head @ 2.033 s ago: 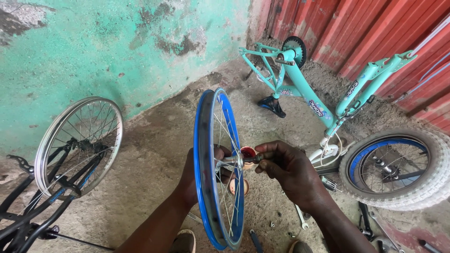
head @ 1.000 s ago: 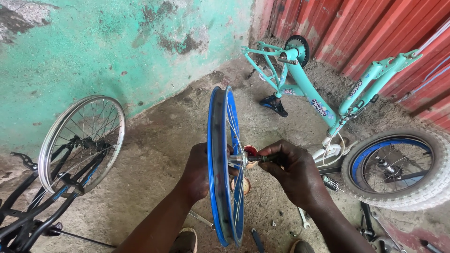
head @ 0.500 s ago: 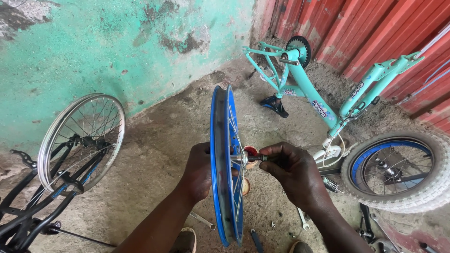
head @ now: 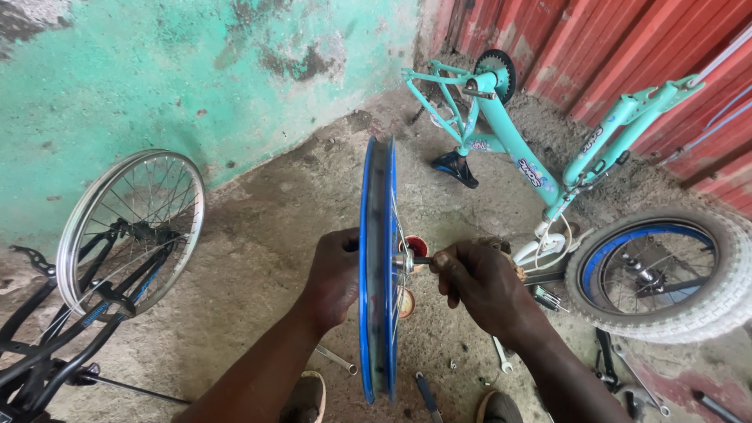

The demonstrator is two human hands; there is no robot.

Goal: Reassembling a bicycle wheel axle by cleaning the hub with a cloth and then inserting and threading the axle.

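A blue wheel rim (head: 377,266) stands upright in the middle. The left hand (head: 335,276) holds its hub from the left side. The right hand (head: 478,283) is on the right side, fingers (head: 443,265) pinched tight on the axle (head: 409,261). A teal bike frame (head: 540,149) lies behind the rim.

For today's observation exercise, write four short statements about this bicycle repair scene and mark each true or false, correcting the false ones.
1. The blue wheel rim stands upright between both hands. True.
2. The right hand is at the rim's axle. True.
3. The turquoise bicycle frame is standing on its two wheels. False: it lies upside down, wheels off.
4. The left hand holds a spanner. False: it steadies the rim; a spanner lies on the ground.
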